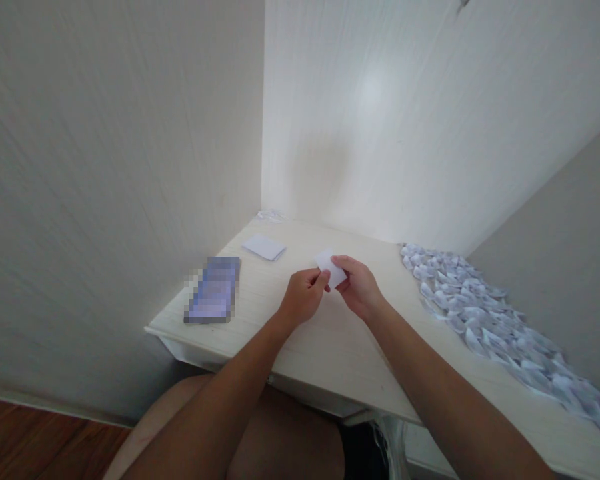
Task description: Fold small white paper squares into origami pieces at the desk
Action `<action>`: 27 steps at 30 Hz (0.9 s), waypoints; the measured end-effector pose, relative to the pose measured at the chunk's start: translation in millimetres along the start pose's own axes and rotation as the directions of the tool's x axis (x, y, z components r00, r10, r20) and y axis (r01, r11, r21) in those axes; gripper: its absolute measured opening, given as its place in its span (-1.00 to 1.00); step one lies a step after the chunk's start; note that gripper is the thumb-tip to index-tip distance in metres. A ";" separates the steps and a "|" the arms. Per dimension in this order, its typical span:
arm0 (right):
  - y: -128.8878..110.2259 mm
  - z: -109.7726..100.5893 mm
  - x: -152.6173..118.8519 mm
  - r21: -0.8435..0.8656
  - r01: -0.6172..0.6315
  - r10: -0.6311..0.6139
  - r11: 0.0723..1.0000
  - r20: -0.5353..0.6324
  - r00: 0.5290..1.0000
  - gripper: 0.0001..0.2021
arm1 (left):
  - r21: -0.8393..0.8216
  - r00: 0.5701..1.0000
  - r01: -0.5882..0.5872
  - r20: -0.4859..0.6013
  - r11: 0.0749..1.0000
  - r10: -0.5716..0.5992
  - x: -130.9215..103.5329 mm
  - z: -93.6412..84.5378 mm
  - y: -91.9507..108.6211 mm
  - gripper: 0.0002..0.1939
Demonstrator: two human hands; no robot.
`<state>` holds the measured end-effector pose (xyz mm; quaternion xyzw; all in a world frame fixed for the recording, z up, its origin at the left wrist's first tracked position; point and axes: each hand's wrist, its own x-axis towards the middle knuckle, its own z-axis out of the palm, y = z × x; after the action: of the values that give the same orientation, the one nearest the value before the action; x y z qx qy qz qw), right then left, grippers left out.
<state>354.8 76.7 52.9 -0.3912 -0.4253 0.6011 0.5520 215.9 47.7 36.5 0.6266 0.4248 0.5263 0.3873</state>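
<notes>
A small piece of white paper is held up over the table between my two hands. My left hand pinches its lower left edge with thumb and curled fingers. From the other side my right hand grips the same paper, thumb on top and fingers beneath. Beyond my left hand, a flat stack of white paper lies on the table. Whether the held paper is folded I cannot tell.
A pixelated phone-like slab lies at the table's left. Many folded white paper pieces run in overlapping rows along the right side. White paper scraps sit in the back corner. Walls enclose the white table at the left and back.
</notes>
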 end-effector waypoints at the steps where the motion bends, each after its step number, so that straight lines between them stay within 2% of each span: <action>1: 0.3 -0.4 0.2 0.001 -0.019 0.019 1.000 0.011 1.000 -0.80 | 0.002 1.000 -0.012 0.002 1.000 0.012 -0.2 0.2 0.2 -0.57; 4: 0.3 -0.2 0.1 0.013 -0.065 0.065 0.998 0.029 0.997 -0.81 | 0.008 0.999 -0.027 -0.017 1.000 0.027 -0.8 0.2 1.5 -0.57; 9: -0.3 1.3 -0.6 0.031 -0.075 0.074 0.997 0.008 0.997 -0.81 | 0.007 0.993 -0.027 -0.113 1.000 0.028 -0.9 -1.4 2.4 -0.52; 12: 0.2 1.6 -1.0 0.030 -0.085 0.084 0.996 0.031 0.996 -0.81 | 0.002 0.991 -0.035 -0.126 0.999 0.035 -0.9 -1.8 2.1 -0.52; 18: -0.9 2.9 -2.3 -0.005 -0.078 0.078 0.997 -0.007 0.997 -0.80 | 0.004 0.984 -0.067 -0.167 0.998 0.067 1.5 -2.4 0.1 -0.58; 27: -7.1 3.3 -4.0 -0.031 -0.045 0.045 0.998 0.003 0.999 -0.78 | 0.029 0.979 -0.049 -0.195 0.998 0.054 3.6 -4.0 -3.9 -0.58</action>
<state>354.4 72.6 60.7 -0.4080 -0.4269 0.6075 0.5313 211.8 52.5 34.6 0.5871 0.4508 0.5901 0.3224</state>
